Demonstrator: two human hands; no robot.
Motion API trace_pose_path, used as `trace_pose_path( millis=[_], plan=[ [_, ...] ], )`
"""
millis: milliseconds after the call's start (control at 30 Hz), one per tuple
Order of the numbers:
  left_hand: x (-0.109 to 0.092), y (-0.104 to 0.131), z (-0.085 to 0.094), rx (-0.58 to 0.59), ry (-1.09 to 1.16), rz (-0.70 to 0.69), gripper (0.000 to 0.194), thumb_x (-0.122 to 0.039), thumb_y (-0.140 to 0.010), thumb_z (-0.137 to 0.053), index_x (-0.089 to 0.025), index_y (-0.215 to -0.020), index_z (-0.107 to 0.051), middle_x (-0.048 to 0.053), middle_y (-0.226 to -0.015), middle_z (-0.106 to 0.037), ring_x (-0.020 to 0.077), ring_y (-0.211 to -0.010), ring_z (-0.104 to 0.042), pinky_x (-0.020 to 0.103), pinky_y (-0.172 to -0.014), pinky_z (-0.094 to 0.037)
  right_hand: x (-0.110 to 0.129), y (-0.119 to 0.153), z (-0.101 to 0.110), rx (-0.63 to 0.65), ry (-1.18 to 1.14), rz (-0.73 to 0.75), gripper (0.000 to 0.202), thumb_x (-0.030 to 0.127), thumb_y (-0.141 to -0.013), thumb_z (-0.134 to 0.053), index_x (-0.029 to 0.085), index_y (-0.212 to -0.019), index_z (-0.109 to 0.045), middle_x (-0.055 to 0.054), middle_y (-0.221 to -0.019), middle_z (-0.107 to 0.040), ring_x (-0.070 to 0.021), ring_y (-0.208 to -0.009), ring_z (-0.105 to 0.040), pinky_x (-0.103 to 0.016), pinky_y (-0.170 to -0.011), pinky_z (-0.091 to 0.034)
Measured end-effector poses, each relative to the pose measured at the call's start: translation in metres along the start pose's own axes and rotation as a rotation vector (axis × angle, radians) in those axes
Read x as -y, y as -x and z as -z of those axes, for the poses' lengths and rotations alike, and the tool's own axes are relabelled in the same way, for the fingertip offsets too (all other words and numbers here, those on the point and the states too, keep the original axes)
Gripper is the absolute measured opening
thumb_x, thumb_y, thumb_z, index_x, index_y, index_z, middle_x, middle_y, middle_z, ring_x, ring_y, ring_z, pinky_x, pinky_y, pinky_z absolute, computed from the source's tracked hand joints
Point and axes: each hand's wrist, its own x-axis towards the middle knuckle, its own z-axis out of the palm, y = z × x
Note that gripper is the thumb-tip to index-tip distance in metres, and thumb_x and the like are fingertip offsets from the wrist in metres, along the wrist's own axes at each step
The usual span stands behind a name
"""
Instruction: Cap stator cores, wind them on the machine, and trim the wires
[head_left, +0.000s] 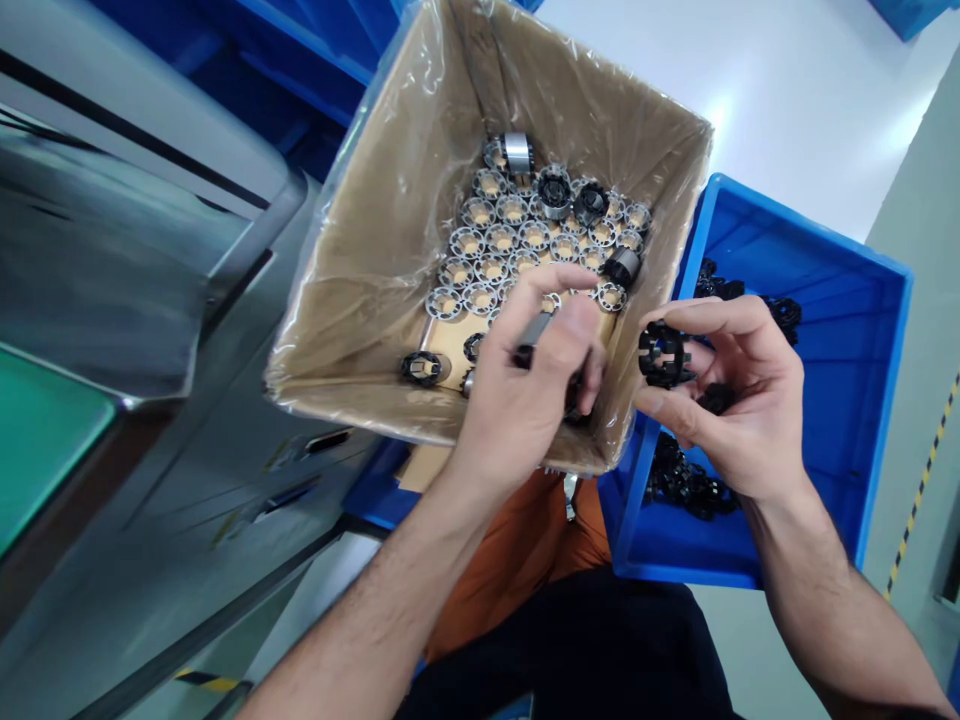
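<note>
Left hand [525,390] is over the box [360,300], gripping a metal ring [534,330] at its 6 o'clock edge. Right hand [731,400] pinches a black collar [663,354] over the blue bin [862,400]. Looks mid-assembly; mating them needs careful lining up.

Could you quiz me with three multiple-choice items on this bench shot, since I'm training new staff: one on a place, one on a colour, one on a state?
1. Where do the silver rings lie?
A. in the lined cardboard box
B. on the floor
C. on a shelf

2. What colour is the bin of black parts?
A. red
B. blue
C. yellow

3. What is the right hand doing?
A. resting flat and empty
B. pinching a black toothed ring
C. gripping the box

Answers: 1 A, they sit in rows on the box bottom. 2 B, its walls are blue. 3 B, thumb and fingers close on the ring.
</note>
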Motion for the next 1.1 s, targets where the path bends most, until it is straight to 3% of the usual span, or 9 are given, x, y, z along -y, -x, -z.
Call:
trace_pose_path(
  millis=[100, 233, 333, 433, 533, 700, 933, 1100],
  plan=[
    [-0.001, 0.002, 0.002, 0.089, -0.016, 0.091, 0.051, -0.074, -0.118, -0.064, -0.032, -0.148, -0.069, 0.000, -0.083, -0.068, 0.0184, -0.067, -0.064, 0.032, -0.061, -0.054, 0.002, 0.003, -0.002, 0.002, 0.037, -0.022, 0.042, 0.032, -0.093, -0.101, 0.031, -0.130, -0.080, -0.005, -0.126, -0.084, -0.0144, -0.077, -0.078, -0.020, -0.042, -0.051],
    [0.001, 0.003, 0.002, 0.170, -0.024, 0.081, 0.043, -0.069, -0.120, -0.064, -0.028, -0.125, -0.074, -0.001, -0.078, -0.061, 0.0160, -0.063, -0.058, 0.030, -0.059, -0.050, 0.004, 0.003, -0.002, 0.029, 0.041, 0.027, 0.038, 0.027, -0.099, -0.096, 0.031, -0.134, -0.082, -0.005, -0.121, -0.085, -0.0137, -0.077, -0.079, -0.021, -0.044, -0.052],
    [0.003, 0.004, 0.001, 0.157, -0.012, 0.027, 0.051, -0.071, -0.125, -0.048, -0.026, -0.114, -0.070, 0.000, -0.077, -0.059, 0.0162, -0.062, -0.057, 0.030, -0.058, -0.051, 0.005, 0.002, -0.002, 0.002, 0.045, 0.089, 0.045, 0.016, -0.092, -0.102, 0.031, -0.130, -0.084, -0.001, -0.121, -0.087, -0.0102, -0.073, -0.077, -0.022, -0.048, -0.052],
    [0.004, 0.007, 0.002, 0.168, -0.002, 0.078, 0.054, -0.071, -0.126, -0.039, -0.026, -0.119, -0.070, 0.001, -0.083, -0.062, 0.0182, -0.066, -0.061, 0.033, -0.061, -0.055, 0.004, 0.000, -0.003, -0.011, 0.086, 0.127, 0.047, 0.017, -0.089, -0.106, 0.031, -0.130, -0.087, 0.001, -0.122, -0.088, -0.0094, -0.072, -0.076, -0.024, -0.057, -0.060],
    [0.003, 0.009, 0.005, 0.232, -0.024, 0.093, 0.048, -0.067, -0.127, -0.041, -0.028, -0.129, -0.071, 0.001, -0.083, -0.063, 0.0192, -0.069, -0.061, 0.033, -0.065, -0.056, 0.003, 0.000, -0.004, -0.012, 0.122, 0.131, 0.039, 0.028, -0.094, -0.106, 0.031, -0.128, -0.088, 0.001, -0.117, -0.089, -0.0107, -0.070, -0.076, -0.029, -0.067, -0.069],
    [0.001, 0.013, 0.008, 0.281, -0.080, 0.100, 0.048, -0.069, -0.126, -0.044, -0.031, -0.137, -0.071, 0.002, -0.083, -0.063, 0.0209, -0.073, -0.062, 0.033, -0.066, -0.056, 0.000, -0.001, -0.006, -0.034, 0.177, 0.102, 0.038, 0.047, -0.092, -0.108, 0.030, -0.121, -0.092, -0.002, -0.111, -0.091, -0.0143, -0.066, -0.073, -0.035, -0.068, -0.072],
    [-0.001, 0.012, 0.006, 0.253, -0.099, 0.106, 0.051, -0.071, -0.124, -0.049, -0.027, -0.132, -0.074, 0.006, -0.103, -0.068, 0.0173, -0.075, -0.062, 0.028, -0.063, -0.060, -0.001, -0.001, 0.001, 0.009, 0.253, 0.140, 0.045, 0.034, -0.087, -0.111, 0.033, -0.129, -0.094, 0.001, -0.091, -0.083, -0.0160, -0.072, -0.070, -0.038, -0.079, -0.071],
    [-0.003, 0.008, 0.002, 0.243, -0.071, 0.104, 0.056, -0.076, -0.122, -0.049, -0.025, -0.123, -0.072, 0.002, -0.084, -0.062, 0.0169, -0.066, -0.059, 0.029, -0.059, -0.056, -0.001, 0.000, 0.002, 0.014, 0.251, 0.123, 0.043, 0.034, -0.088, -0.109, 0.034, -0.129, -0.094, 0.001, -0.094, -0.083, -0.0151, -0.069, -0.067, -0.038, -0.078, -0.071]
  ],
)
